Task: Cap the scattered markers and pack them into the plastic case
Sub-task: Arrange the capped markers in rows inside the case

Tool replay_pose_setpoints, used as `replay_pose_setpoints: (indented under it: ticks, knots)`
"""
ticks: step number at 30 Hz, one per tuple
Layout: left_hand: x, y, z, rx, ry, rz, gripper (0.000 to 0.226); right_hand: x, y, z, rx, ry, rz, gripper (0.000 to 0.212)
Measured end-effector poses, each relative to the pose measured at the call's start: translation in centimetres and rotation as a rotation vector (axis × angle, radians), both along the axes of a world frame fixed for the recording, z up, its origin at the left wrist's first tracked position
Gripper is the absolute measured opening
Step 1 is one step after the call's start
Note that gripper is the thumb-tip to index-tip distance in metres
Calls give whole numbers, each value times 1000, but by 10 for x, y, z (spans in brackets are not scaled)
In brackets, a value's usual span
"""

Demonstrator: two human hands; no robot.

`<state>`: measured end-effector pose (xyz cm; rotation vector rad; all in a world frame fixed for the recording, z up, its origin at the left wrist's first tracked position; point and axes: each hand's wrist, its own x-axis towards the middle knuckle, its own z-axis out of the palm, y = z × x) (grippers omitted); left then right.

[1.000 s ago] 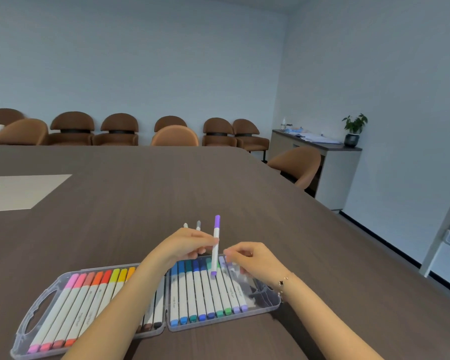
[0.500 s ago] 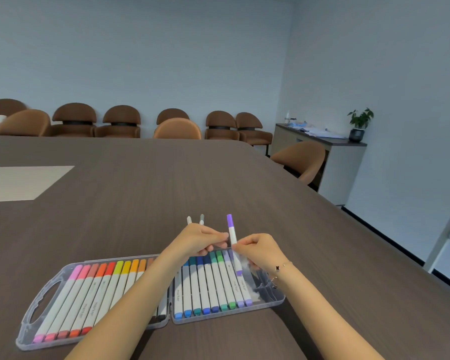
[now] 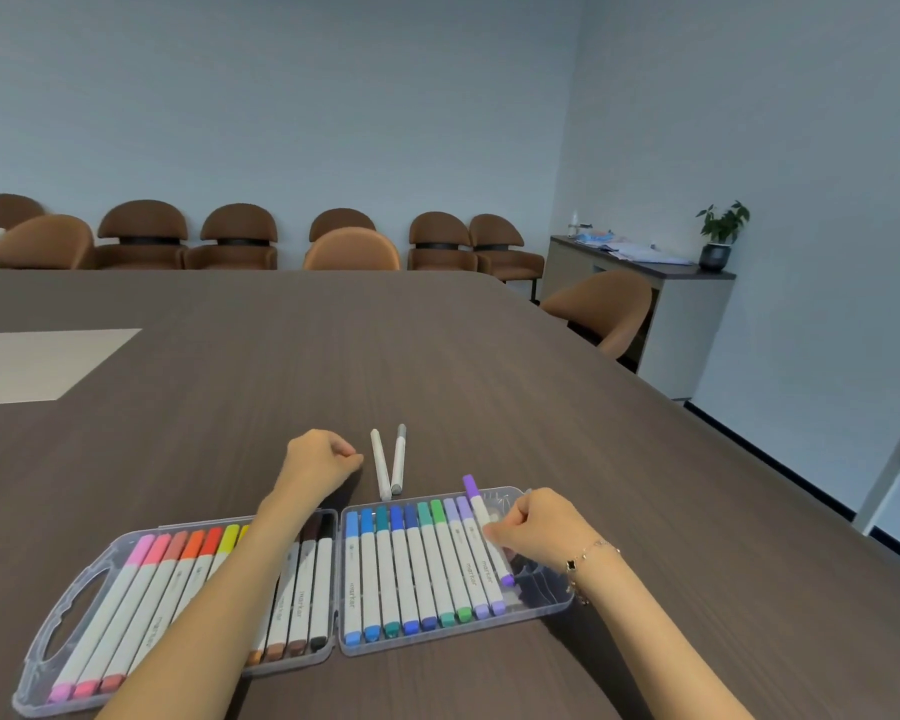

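Your right hand [image 3: 533,527] pinches the purple marker [image 3: 485,527] at mid-barrel, fingers curled round it. The marker is a slim white plastic cylinder with purple caps at both ends; its long axis runs from lower right to upper left of the frame, the far cap raised above the row, the near cap low at the right end of the case [image 3: 541,613]. The case is clear, thin-walled plastic, opened flat in two hinged trays across the lower frame, with a cut-out handle at far left. Capped markers lie parallel in both trays, long axes pointing away from you. Your left hand [image 3: 319,459] is loosely curled and holds nothing, resting on the table [image 3: 437,356], dark wood-grain laminate. Just right of it lie two loose pale markers [image 3: 390,462], side by side, touching at the near ends.
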<state>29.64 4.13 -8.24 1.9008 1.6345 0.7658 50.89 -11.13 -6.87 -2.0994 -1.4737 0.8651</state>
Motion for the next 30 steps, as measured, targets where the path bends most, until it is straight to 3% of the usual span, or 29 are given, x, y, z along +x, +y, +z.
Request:
replay_pose_setpoints:
  ticks: [6, 19, 30]
  knots:
    - [21, 1, 4, -80, -10, -59, 15, 3, -6, 9, -79, -30, 69, 31]
    - [38, 14, 12, -216, 165, 57, 25, 4, -9, 10, -112, -109, 154, 39]
    - [45, 2, 10, -58, 353, -36, 27, 5, -9, 16, -147, -131, 198, 39]
